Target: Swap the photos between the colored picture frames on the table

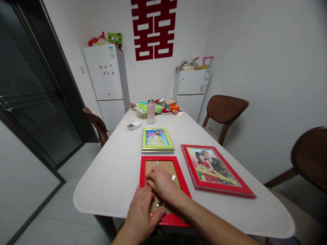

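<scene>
A red picture frame (184, 187) lies face down in front of me, its brown backing board (166, 166) upward. Small metal clips show near the top, a right clip (173, 177) and a bottom clip (159, 204). My left hand (141, 207) grips the frame's lower left corner, thumb on the bottom edge and fingers along the left side. Reaching across the backing, my right hand (162, 182) has its fingers bent and pressed together at the board's left edge. Whatever lies under those fingertips is hidden.
Beyond lies a yellow-green framed photo (157, 137); to the right, a red framed photo (212, 166). A pink bottle (151, 112), a small silver device (134, 126) and snack packs (141, 108) stand farther back on the white table (109, 177). Wooden chairs (226, 109) flank it.
</scene>
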`<state>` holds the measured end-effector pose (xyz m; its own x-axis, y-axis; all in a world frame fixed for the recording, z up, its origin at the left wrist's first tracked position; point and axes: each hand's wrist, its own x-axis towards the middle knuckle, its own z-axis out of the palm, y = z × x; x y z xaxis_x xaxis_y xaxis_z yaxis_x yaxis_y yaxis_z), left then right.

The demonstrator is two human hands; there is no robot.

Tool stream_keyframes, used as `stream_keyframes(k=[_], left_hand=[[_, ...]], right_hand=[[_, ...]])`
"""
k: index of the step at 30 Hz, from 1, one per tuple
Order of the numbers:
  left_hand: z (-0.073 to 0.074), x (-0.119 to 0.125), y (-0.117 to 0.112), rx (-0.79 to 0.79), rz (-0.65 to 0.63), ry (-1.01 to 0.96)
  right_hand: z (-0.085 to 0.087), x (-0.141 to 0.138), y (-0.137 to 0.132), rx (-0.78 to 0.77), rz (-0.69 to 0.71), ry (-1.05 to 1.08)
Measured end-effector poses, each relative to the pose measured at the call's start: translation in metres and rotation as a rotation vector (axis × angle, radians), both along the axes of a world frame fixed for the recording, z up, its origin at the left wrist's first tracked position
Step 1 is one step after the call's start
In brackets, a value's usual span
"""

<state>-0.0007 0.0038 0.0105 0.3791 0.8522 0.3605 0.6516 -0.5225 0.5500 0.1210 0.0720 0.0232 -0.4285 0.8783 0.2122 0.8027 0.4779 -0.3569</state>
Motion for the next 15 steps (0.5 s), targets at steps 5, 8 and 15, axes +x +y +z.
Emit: stream_keyframes(k=[5,8,15], left_hand=[[-0.002,0.0,0.0,0.009,0.001,0.026],[-0.004,0.0,0.0,0.03,0.018,0.056],[-0.004,0.0,0.0,0.081,0.029,0.1]], right_hand=[[-0.006,-0.009,0.004,0.025,-0.068,-0.015],[-0.007,-0.002,0.008,0.032,-0.103,-0.022],[-0.01,0.026,0.035,0.045,-0.294,-0.047]])
